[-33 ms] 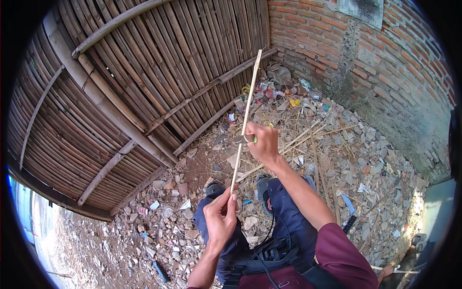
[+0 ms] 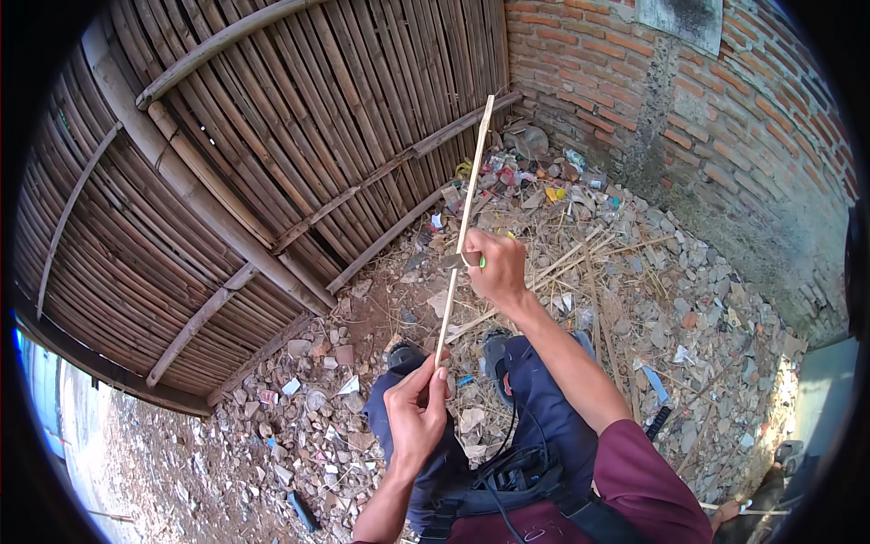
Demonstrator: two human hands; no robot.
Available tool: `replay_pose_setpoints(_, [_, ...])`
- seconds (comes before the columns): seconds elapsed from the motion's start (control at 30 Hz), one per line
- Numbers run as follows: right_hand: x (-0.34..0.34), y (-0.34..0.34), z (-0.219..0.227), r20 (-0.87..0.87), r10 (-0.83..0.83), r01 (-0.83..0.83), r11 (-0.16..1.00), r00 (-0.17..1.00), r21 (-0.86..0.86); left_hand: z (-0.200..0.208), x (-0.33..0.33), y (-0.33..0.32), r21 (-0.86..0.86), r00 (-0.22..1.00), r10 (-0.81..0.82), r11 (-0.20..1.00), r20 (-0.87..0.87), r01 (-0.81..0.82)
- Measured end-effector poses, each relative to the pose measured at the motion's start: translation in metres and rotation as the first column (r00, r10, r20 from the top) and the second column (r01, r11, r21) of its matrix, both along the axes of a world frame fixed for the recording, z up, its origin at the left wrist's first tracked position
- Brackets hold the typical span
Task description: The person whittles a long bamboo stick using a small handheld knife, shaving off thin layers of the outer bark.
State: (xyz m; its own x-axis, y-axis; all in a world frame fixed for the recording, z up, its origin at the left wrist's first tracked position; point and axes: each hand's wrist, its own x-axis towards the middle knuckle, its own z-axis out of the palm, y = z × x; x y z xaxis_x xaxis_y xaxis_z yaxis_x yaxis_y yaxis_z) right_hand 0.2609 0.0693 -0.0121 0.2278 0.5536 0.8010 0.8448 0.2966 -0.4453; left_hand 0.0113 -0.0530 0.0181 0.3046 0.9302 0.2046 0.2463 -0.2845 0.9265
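A long, pale bamboo strip (image 2: 469,190) slants up and away in front of me. My left hand (image 2: 415,408) pinches its near end between thumb and fingers, above my knees. Farther up, my right hand (image 2: 497,270) is closed round a knife (image 2: 464,260). Its short dark blade lies across the strip, touching it about midway. A bit of bright green shows at the right fist; most of the handle is hidden in the fingers. The strip's far end sticks up past my right hand, unsupported.
Stones, litter and several loose bamboo strips (image 2: 564,265) cover the ground. A bamboo slat wall (image 2: 299,118) stands at the left, a brick wall (image 2: 580,72) at the back right. At the lower right edge another person's hand (image 2: 725,513) holds a thin pale stick.
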Motion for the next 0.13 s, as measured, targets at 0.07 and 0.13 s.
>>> replay_pose_setpoints(0.07, [-0.0019, 0.0000, 0.0010, 0.010, 0.004, -0.004, 1.000, 1.000, -0.010, 0.0003, -0.0037, -0.0035, 0.022, 0.999, -0.008, 1.000, -0.034, 0.009])
replay_pose_setpoints(0.13, [-0.0029, -0.0004, 0.0012, -0.033, 0.000, -0.002, 0.998, 0.999, -0.065, -0.0049, -0.0074, -0.0056, -0.006, 1.000, 0.004, 1.000, -0.018, -0.005])
